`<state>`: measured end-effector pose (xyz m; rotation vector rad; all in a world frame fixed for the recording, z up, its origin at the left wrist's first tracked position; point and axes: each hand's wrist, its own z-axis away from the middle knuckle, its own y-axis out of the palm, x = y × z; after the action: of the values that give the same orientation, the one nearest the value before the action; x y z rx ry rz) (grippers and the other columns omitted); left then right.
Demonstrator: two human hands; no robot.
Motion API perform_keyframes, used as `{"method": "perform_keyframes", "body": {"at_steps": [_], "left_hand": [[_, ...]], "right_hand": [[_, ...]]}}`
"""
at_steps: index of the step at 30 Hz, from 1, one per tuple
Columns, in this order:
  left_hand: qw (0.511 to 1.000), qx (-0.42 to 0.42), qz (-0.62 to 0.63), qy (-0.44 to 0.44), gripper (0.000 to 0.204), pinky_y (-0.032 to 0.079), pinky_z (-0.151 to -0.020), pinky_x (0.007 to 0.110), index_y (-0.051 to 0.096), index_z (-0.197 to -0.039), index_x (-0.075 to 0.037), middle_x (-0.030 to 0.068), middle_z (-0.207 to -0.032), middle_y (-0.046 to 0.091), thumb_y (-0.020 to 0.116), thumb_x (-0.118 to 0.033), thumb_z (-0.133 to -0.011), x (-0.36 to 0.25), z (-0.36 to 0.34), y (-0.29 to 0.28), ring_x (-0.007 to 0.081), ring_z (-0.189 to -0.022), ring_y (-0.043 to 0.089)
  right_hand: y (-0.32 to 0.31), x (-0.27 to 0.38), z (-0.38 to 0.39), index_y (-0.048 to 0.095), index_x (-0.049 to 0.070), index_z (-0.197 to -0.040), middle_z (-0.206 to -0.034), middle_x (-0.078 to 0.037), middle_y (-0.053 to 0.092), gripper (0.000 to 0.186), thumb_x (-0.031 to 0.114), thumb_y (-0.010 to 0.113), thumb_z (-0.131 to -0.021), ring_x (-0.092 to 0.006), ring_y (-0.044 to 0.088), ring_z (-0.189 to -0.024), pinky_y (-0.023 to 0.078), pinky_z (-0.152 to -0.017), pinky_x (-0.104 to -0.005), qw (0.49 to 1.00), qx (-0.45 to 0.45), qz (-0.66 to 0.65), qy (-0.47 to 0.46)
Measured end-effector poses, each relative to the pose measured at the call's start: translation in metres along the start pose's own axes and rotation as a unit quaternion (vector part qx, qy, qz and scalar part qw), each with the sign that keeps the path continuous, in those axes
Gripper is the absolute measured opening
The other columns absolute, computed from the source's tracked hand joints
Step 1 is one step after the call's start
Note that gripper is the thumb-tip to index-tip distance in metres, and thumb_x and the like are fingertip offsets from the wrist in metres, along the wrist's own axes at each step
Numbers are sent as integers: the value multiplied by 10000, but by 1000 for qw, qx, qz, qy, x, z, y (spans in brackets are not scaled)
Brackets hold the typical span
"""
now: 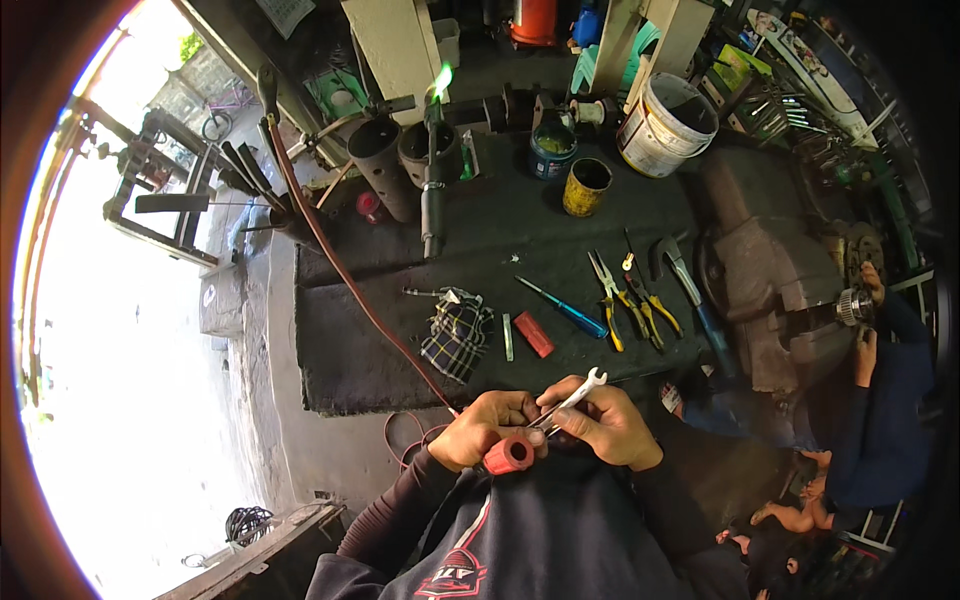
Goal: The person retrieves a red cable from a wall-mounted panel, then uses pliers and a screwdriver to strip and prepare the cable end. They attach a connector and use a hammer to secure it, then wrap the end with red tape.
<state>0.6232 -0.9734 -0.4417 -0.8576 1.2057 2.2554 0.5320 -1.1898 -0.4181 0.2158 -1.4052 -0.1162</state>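
My left hand [482,428] is closed around a red cylindrical piece [511,455] with a dark round hole in its end. A silver open-end wrench [580,392] is gripped in my right hand [608,428], its jaw pointing up and away. Both hands meet close to my body, at the near edge of the dark workbench [380,330]; the fingertips between them partly hide the contact. Beyond the hands lie a checked cloth [459,338], a small pale bar [508,338], a red block [534,335] and a blue screwdriver [565,308].
Pliers [608,298] with yellow handles and a blue-handled hammer [700,305] lie to the right. Cans [586,188] and a white bucket [667,125] stand behind. A reddish hose [335,255] crosses the left side. A big vise [775,260] and another person's hands [868,320] are far right.
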Motion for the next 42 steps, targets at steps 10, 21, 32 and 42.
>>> {"method": "perform_keyframes", "body": {"at_steps": [10, 21, 32, 42], "left_hand": [[995, 61, 81, -14, 347, 618, -687, 315, 654, -1150, 13, 151, -1022, 750, 760, -288, -1015, 20, -27, -23, 185, -788, 736], [809, -362, -291, 360, 220, 539, -893, 304, 651, -1167, 17, 132, -1146, 713, 681, 13, -949, 12, 11, 21, 173, -996, 682], [749, -338, -516, 243, 519, 541, -956, 499, 599, -1286, 50, 258, -1129, 672, 641, 43, -768, 33, -79, 5, 445, -1105, 654], [794, -390, -418, 210, 378, 586, -790, 441, 703, -1149, 37, 278, -948, 740, 639, 50, -777, 29, -90, -34, 417, -885, 757]], "right_hand": [[-3, -7, -13, 725, -18, -1079, -796, -23, 666, 179, 155, 698, -1044, -73, 614, -659, 502, -581, -247, 995, -62, -51, 60], [-9, -27, -22, 706, -31, -1012, -795, -34, 665, 132, 98, 680, -1020, -81, 604, -607, 488, -524, -249, 976, -198, 67, 64], [-6, -53, -80, 700, -28, -863, -864, -190, 693, 204, 171, 737, -889, -394, 691, -829, 540, -748, -475, 904, -259, 331, -81], [-6, -63, -101, 730, -21, -1056, -949, -179, 679, 385, 354, 768, -978, -353, 682, -862, 526, -745, -451, 930, -178, 310, -80]]}}
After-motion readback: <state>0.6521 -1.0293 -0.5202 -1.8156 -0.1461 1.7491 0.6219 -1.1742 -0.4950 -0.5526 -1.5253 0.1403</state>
